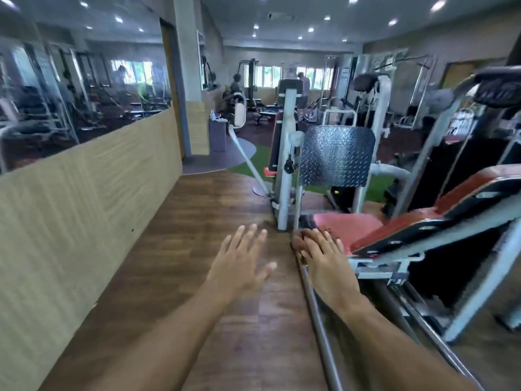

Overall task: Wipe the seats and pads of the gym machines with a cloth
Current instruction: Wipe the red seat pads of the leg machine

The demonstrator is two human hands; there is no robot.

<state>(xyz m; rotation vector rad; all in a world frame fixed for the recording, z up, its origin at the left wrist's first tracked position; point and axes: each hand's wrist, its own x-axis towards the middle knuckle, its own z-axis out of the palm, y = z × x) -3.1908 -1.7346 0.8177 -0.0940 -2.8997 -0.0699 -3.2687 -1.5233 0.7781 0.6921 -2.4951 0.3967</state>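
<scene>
- Left hand [243, 263]: fingers spread flat, empty, over the wooden floor [174, 249].
- Right hand [321, 256]: fingers straight, empty, at the red seat [345, 228] edge.
- Cloth: none visible.
- Advice: fetch a cloth first, then wipe the seat in overlapping strokes.

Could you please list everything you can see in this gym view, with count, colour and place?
red seat: one, red, right of centre, low on the nearest machine
red back pad: one, red with black edge, tilted, far right
footplate: one, dark studded metal, centre, beyond the seat
grey rail: one, grey, runs along the floor beside the right forearm
wooden floor: one, brown, centre and left
wall panel: one, beige, left
mirror: one, above the panel, left
green turf: one patch, green, mid-distance
cloth: none visible
left hand: one, fingers spread, over the floor
right hand: one, fingers straight, by the seat's front edge
</scene>
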